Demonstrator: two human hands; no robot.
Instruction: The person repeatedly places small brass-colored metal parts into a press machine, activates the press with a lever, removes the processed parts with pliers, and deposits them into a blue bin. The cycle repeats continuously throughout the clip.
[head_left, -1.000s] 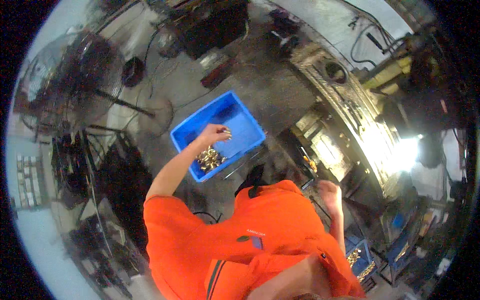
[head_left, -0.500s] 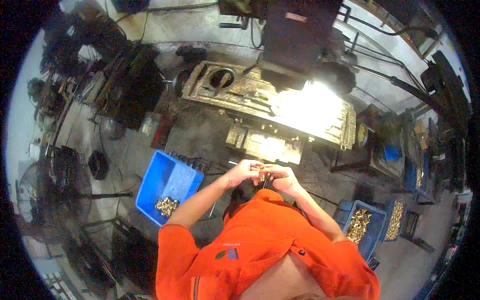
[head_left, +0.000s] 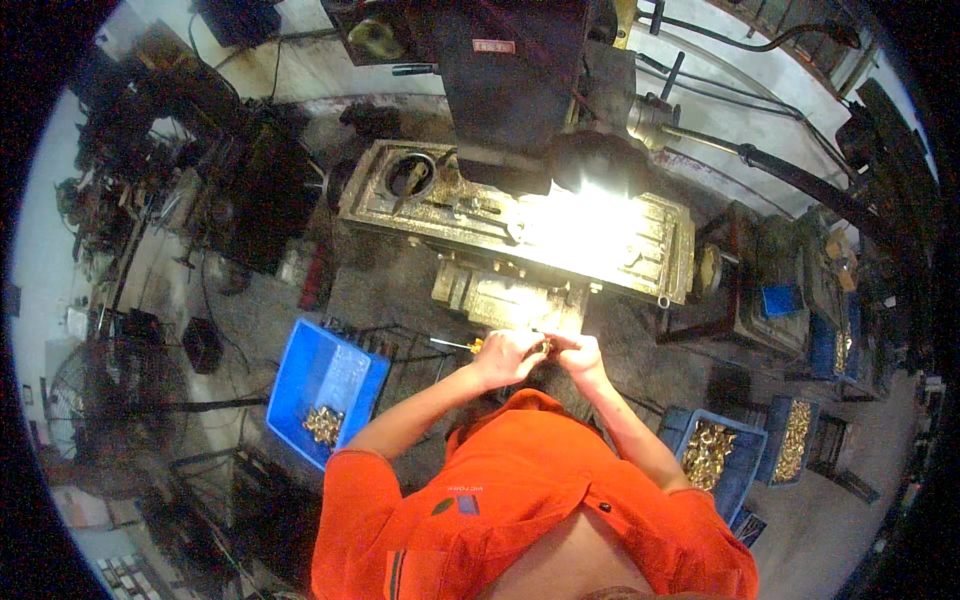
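Your 2 bare hands meet in front of your waist, just short of the machine, over the dark floor. Your left hand (head_left: 507,357) is curled, its fingers bent and pinching a small brass-coloured piece (head_left: 545,347), which sits in the gap between your 2 hands. Your right hand (head_left: 581,360) comes in from the other side with its fingers bent toward that same piece; you have them so close that I cannot tell whether they grip it or only touch it. Just beyond the outer side of your left hand you have a screwdriver-like tool (head_left: 476,346) with a yellow-orange handle and a thin pale shaft pointing left; whether that hand holds it cannot be told. To your left is a bright blue bin (head_left: 342,375), tilted in view, with a heap of brass-coloured parts (head_left: 322,425) gathered at its near end. By your right forearm there is a blue crate (head_left: 748,466) with more such parts (head_left: 706,455), and just beyond it a narrower crate (head_left: 813,425), also loaded with brass-coloured pieces. Ahead of you stretches the machine's long metal table (head_left: 470,222), its right half washed out by glare below a dark lamp head (head_left: 590,160).
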